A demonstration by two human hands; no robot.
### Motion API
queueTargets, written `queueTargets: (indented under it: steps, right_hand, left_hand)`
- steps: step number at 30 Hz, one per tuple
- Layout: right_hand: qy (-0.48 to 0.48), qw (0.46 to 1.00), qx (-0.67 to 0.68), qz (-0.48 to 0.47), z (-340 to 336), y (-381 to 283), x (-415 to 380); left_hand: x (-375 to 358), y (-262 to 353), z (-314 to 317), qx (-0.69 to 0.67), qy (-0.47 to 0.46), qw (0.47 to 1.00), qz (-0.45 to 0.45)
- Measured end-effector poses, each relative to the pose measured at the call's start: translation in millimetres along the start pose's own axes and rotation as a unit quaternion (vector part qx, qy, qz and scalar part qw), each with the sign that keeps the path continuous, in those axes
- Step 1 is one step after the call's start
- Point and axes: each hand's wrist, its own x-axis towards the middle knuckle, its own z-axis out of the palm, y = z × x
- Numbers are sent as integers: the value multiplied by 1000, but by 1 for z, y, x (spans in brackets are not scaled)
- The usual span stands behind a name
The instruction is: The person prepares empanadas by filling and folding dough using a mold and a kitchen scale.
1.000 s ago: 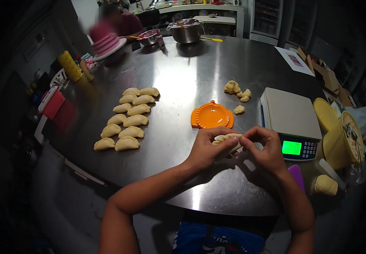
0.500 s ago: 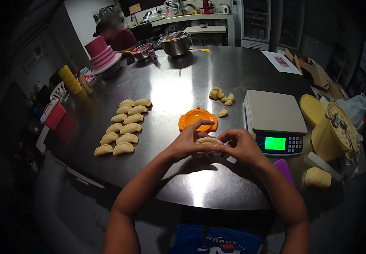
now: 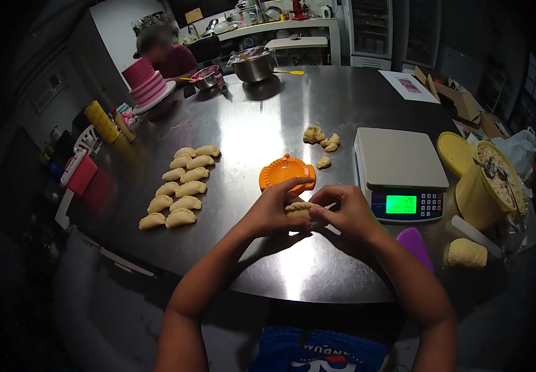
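1. Far left, I see a pink box (image 3: pixel 80 170) and, beyond it, a tiered cake (image 3: pixel 147 84) in front of a seated person (image 3: pixel 178 61).
2. Two uneven columns of folded dumplings (image 3: pixel 181 217) lie on the tabletop (image 3: pixel 237 155), well to the left of my hands.
3. My left hand (image 3: pixel 271 212) supports the left end of a held dumpling (image 3: pixel 299 211), its fingers curled around it.
4. An orange mould (image 3: pixel 287 170) lies open just beyond that hand. It is nearer the left hand than the right; the left fingers overlap its near edge in my view, and I cannot tell if they touch it.
5. The held dumpling sits between my hands, raised over the tabletop, its long axis running across from left to right. Its twisted edge shows along the top.
6. My right hand (image 3: pixel 347 214) has its fingertips at the right end. Both hands are clamped on this one piece, close together.
7. Past the mould lie dough scraps (image 3: pixel 313 134); right of them are the scale (image 3: pixel 401 161), lit green, and a purple scraper (image 3: pixel 414 248).
8. Far right, I have a dough block (image 3: pixel 467 253) and a yellow tub (image 3: pixel 477 201) of filling.
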Motion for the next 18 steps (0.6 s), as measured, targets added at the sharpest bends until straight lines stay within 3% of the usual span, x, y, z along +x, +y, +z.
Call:
queueTargets:
  steps: [2,7,14,18]
  right_hand:
    - [0,1000,-5,20,-2,2,0]
    - [32,999,-6,35,-2,0,1]
    - [-21,999,0,43,-4,0,1]
    - [-21,999,22,23,-7,4,2]
  left_hand:
    - [0,-1,0,40,-6,999,-4]
    - [2,-9,0,-26,12,999,23]
    - [1,-4,0,-70,16,997,9]
    - [4,-15,-1,-57,23,996,58]
